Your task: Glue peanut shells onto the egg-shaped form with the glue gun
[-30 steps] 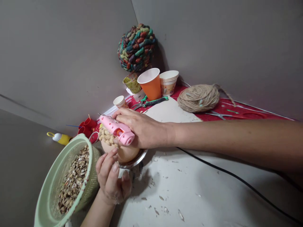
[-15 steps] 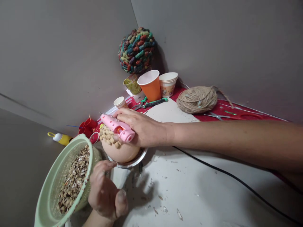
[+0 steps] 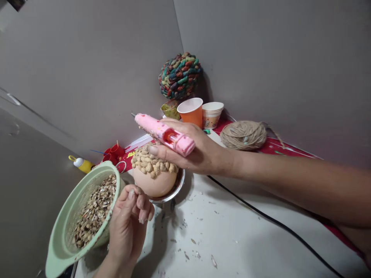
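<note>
My right hand (image 3: pixel 199 152) grips a pink glue gun (image 3: pixel 164 133), held above and just right of a tan ball (image 3: pixel 153 181) whose top is covered with pistachio shells. The ball rests in a metal bowl (image 3: pixel 175 190). My left hand (image 3: pixel 130 222) is low at the front, between the ball and a green colander (image 3: pixel 68 235) full of shells. Its fingers are curled together in a pinch, and what they hold is too small to make out.
A black cord (image 3: pixel 269 224) runs from the gun across the white surface toward the lower right. At the back corner stand a multicoloured shell ball (image 3: pixel 179 75), an orange cup (image 3: pixel 191 111), stacked paper cups (image 3: pixel 212 114) and a twine ball (image 3: pixel 243 134). Red caps (image 3: pixel 114 152) and a yellow bottle (image 3: pixel 82 165) lie left.
My right hand has lifted the glue gun up off the ball, uncovering the shells. My left hand came back from the colander's rim with its fingers pinched.
</note>
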The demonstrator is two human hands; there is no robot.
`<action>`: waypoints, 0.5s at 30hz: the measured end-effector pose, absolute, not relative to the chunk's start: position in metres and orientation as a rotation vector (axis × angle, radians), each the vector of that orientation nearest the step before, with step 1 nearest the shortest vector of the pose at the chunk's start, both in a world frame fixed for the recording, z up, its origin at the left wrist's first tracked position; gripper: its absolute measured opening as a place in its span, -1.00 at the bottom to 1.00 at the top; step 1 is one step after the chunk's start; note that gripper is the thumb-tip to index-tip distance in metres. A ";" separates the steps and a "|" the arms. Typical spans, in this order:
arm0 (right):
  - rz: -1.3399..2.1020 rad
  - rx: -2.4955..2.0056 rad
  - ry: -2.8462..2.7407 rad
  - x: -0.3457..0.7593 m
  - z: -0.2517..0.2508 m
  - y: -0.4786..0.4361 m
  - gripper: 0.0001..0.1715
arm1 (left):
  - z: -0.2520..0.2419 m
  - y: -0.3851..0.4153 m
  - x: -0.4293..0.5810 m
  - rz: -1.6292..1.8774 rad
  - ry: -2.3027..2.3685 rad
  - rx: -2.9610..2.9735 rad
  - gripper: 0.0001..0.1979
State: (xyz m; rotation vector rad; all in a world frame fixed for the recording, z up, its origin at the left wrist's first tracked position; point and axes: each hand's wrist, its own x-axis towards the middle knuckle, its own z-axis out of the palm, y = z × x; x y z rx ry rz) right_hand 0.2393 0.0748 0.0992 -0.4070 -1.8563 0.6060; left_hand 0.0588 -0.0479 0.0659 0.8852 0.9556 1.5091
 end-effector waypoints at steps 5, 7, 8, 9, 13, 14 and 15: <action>0.607 -0.369 -1.871 0.243 0.103 0.064 -0.77 | 0.072 -0.056 0.063 1.448 0.866 0.811 -0.72; 0.591 -0.398 -1.892 0.245 0.105 0.062 -0.78 | 0.076 -0.060 0.065 1.451 0.868 0.811 -0.66; 0.586 -0.414 -1.901 0.246 0.105 0.061 -0.78 | 0.077 -0.062 0.066 1.456 0.874 0.822 -0.64; 0.584 -0.427 -1.909 0.247 0.106 0.060 -0.77 | 0.078 -0.064 0.066 1.457 0.888 0.837 -0.62; 0.597 -0.454 -1.921 0.249 0.108 0.058 -0.75 | 0.075 -0.069 0.064 1.414 0.938 0.967 -0.55; 0.606 -0.446 -1.917 0.249 0.109 0.058 -0.74 | 0.072 -0.070 0.062 1.384 0.948 1.025 -0.58; 0.616 -0.432 -1.911 0.250 0.109 0.058 -0.73 | 0.068 -0.071 0.061 1.333 0.964 1.093 -0.63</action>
